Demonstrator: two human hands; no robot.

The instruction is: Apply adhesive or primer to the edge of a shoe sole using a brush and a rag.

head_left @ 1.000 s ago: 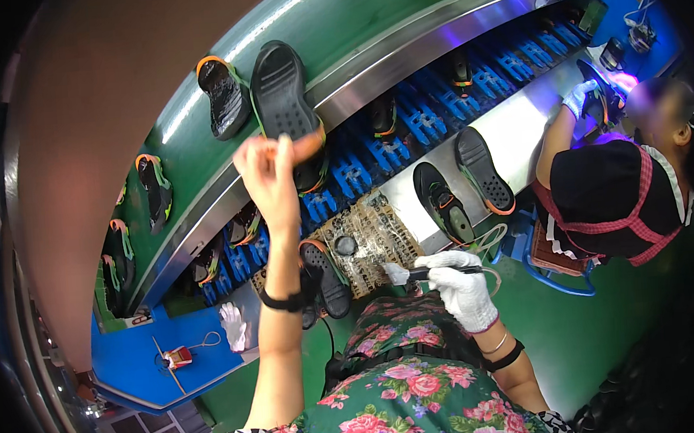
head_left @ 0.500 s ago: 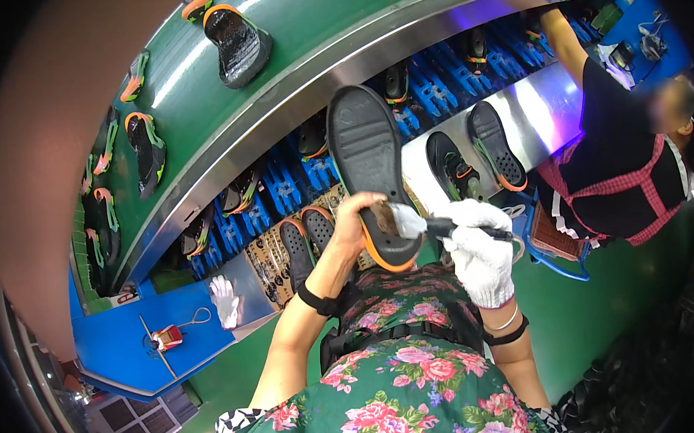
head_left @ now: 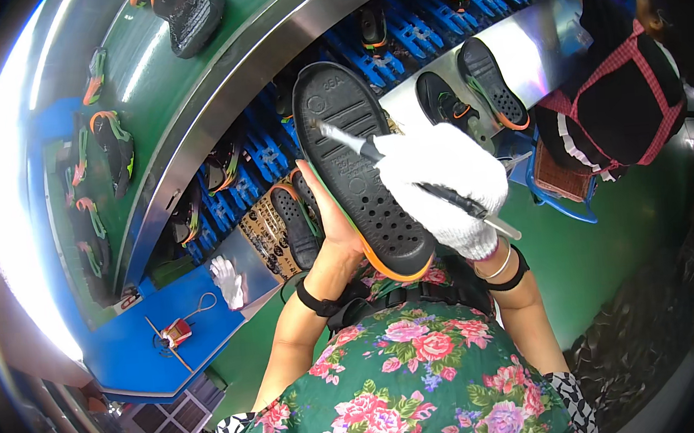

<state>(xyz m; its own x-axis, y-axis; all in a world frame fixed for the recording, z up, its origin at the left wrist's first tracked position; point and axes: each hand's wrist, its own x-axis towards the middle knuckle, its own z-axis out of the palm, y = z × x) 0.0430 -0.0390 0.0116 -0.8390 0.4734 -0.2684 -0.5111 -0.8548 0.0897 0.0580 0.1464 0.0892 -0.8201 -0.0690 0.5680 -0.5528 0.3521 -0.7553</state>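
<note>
A black shoe sole (head_left: pixel 365 185) with an orange and green edge stands out in front of me, its grooved and perforated face toward me. My bare left hand (head_left: pixel 337 232) grips it by its left edge, with most fingers hidden behind. In its white knitted glove, my right hand (head_left: pixel 441 186) is closed round the dark handle of a brush (head_left: pixel 345 138). The brush tip lies over the grooved far part of the sole; whether it touches cannot be made out exactly.
Beyond runs a green conveyor (head_left: pixel 153 89) carrying shoe parts, behind a metal rail (head_left: pixel 234 92) and blue racks (head_left: pixel 266 159). More soles (head_left: pixel 295 220) lie nearby. At left, a blue table (head_left: pixel 134 340) bears a white glove (head_left: pixel 228 281). A co-worker (head_left: pixel 621 109) stands at right.
The brush has moved from the near, orange-edged end of the sole to its far grooved part. My left hand has shifted to the sole's left edge, and the whole view has turned slightly.
</note>
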